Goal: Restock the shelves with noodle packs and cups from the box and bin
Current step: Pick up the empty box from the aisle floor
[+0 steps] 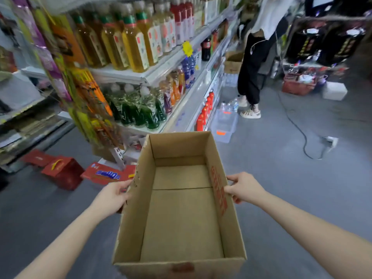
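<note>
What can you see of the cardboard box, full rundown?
The cardboard box is plain brown corrugated board, rectangular, open on top, with nothing inside; a seam crosses its floor. Red print runs along the outside of its right wall, a red mark shows on the near wall, and the left wall's top edge looks torn. It is held roughly level above the grey floor, long axis pointing away from the camera. The left hand grips the left wall and the right hand grips the right wall. Nothing else touches it.

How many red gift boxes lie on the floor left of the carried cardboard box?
3: a handled red gift box, a flat red gift box behind it, and a blue-lettered red gift box nearest the open brown cardboard box. Others may be hidden.
</note>
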Available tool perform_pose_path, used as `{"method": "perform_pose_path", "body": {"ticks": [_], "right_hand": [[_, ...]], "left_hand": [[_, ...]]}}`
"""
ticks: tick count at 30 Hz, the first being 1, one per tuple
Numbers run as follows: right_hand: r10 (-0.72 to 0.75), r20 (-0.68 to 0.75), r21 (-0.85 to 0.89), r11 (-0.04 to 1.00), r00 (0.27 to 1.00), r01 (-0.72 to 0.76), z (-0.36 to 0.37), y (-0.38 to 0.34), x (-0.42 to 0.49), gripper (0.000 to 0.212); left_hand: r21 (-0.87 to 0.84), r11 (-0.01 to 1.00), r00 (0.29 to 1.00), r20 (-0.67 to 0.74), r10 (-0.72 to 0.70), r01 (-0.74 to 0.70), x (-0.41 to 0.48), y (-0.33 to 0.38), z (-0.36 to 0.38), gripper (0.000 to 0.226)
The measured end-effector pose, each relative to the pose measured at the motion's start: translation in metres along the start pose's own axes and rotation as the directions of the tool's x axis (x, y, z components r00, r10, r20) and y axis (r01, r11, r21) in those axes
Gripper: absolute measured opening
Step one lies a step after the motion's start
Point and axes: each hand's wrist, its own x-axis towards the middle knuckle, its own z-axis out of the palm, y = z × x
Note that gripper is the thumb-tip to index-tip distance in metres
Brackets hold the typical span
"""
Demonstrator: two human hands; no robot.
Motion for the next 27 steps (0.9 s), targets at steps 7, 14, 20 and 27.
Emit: {"method": "perform_pose_path", "body": {"ticks": [7, 14, 20, 27], "right_hand": [[0.182, -0.221, 0.12, 0.98, 0.958, -0.159, -0.051, 0.049, -0.055, 0.051], [0.383, -0.454, 0.263, 0.92, 0.804, -0.289, -0.077, 0.082, -0.108, 0.052], [0.527, -0.582, 0.425, 0.846, 0.619, -0.321, -0.072, 0.103, -0.173, 0.037], [0.686, -0.605, 0.578, 0.727, 0.403, -0.371, -0.072, 0.157, -0.267, 0.025]], "left_hand": [[0.081, 0.969, 0.957, 0.198, 0.212, -0.232, 0.068, 0.083, 0.039, 0.043], [0.05, 0.903, 0.846, 0.375, 0.379, -0.426, 0.115, 0.195, 0.075, 0.042], [0.085, 0.764, 0.687, 0.509, 0.518, -0.639, 0.133, 0.282, 0.124, 0.048], [-0.019, 0.624, 0.452, 0.673, 0.586, -0.781, 0.074, 0.381, 0.213, 0.059]]}}
